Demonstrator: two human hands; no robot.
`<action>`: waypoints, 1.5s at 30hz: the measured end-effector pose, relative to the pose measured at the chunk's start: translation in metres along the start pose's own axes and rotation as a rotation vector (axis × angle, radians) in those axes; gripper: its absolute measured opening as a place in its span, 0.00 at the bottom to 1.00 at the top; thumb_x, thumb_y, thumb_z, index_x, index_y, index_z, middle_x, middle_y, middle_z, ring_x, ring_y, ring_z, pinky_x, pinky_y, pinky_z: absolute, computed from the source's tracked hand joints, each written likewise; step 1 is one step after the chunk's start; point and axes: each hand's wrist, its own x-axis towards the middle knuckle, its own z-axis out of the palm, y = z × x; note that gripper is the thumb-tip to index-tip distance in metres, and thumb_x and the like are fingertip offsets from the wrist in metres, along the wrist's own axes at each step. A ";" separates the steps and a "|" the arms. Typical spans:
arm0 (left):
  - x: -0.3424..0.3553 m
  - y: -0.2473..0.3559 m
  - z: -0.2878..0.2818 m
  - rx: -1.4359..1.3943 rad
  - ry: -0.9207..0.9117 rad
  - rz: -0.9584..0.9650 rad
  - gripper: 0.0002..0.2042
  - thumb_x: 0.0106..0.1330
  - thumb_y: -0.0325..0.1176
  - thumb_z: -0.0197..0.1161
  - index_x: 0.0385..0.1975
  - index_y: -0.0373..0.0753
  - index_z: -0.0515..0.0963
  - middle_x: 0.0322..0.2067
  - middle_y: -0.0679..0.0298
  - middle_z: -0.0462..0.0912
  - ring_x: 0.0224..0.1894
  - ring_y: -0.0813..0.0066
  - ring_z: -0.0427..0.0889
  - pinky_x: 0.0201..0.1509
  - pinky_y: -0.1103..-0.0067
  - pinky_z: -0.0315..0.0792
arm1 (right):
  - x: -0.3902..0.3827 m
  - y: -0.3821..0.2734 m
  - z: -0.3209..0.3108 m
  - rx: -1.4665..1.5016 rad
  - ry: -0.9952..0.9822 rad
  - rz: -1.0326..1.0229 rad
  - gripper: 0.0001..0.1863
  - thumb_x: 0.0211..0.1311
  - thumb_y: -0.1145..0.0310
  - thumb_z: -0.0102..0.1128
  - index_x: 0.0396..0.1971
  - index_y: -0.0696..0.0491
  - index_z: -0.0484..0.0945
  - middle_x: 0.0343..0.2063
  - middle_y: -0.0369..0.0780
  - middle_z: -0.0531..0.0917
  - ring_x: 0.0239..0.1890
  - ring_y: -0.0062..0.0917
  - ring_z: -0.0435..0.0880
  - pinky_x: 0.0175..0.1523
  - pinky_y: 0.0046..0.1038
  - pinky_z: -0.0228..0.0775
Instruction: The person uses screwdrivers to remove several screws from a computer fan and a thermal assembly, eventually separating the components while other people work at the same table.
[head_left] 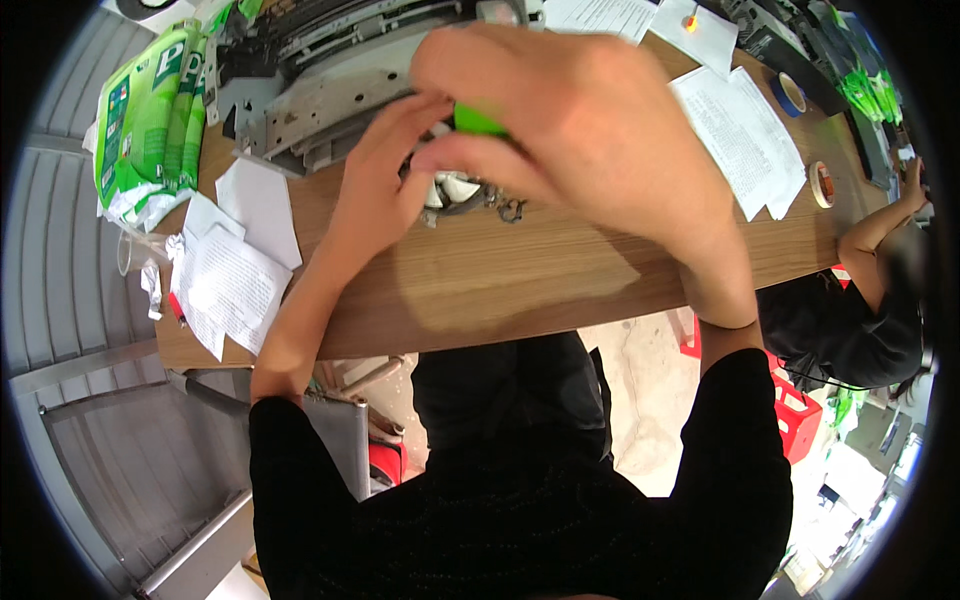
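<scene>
My right hand [590, 115] is curled, palm down, around a bright green object [478, 121]. Only a short piece of that object shows between thumb and fingers, so its kind is hidden. Close against it, my left hand [385, 175] has its fingers bent together at the same spot; what they hold, if anything, is covered. Just beneath both hands, small white and metal parts [455, 190] lie in a little pile on the wooden table [480, 280]. Right behind the hands stands an opened machine with a bare metal frame [330, 95].
Green plastic packs [150, 120] stand at the far left, near loose printed sheets [235, 285] and a clear cup [133, 252]. More papers [745, 135], a blue tape roll [789, 94] and another roll [821, 185] lie right. Another person [850, 320] sits at the right.
</scene>
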 end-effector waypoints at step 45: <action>0.041 0.022 -0.015 -0.289 -0.297 0.001 0.10 0.60 0.36 0.77 0.36 0.38 0.88 0.31 0.63 0.89 0.32 0.75 0.85 0.35 0.79 0.74 | 0.009 0.040 -0.007 0.512 -0.072 -0.172 0.32 0.58 0.76 0.70 0.64 0.54 0.74 0.46 0.45 0.82 0.41 0.39 0.84 0.40 0.35 0.77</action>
